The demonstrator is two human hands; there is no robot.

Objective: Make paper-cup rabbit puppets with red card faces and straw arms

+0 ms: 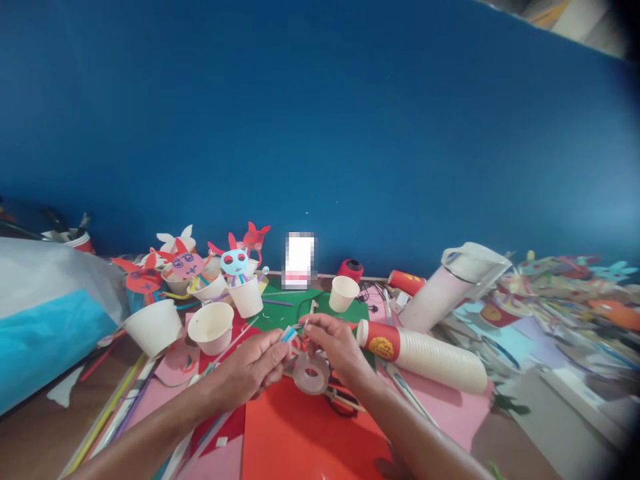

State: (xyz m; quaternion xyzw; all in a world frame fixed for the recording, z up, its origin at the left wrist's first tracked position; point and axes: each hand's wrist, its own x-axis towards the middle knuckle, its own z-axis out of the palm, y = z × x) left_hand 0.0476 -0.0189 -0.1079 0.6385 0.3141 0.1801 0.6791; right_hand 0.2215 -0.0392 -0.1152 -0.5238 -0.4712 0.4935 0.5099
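My left hand (263, 360) is closed around a small blue-and-white striped piece (289, 333), whose exact kind I cannot make out. Close beside it, my right hand (327, 340) pinches its thumb and fingers together near the end of that piece. Whatever the right fingertips hold is too small to name. Just below both hands lies a roll of clear tape (311, 373), over a sheet of orange-red paper (305, 433). Scissors-like dark handles (345, 400) show partly behind the tape, near my right wrist.
White paper cups (153, 327) stand at left, some with paper animal heads (235, 262). A stack of paper cups (425, 357) lies at right, before a white pitcher (440, 293). Another cup (344, 293) stands on green paper (280, 305). A blue partition (320, 133) rises behind.
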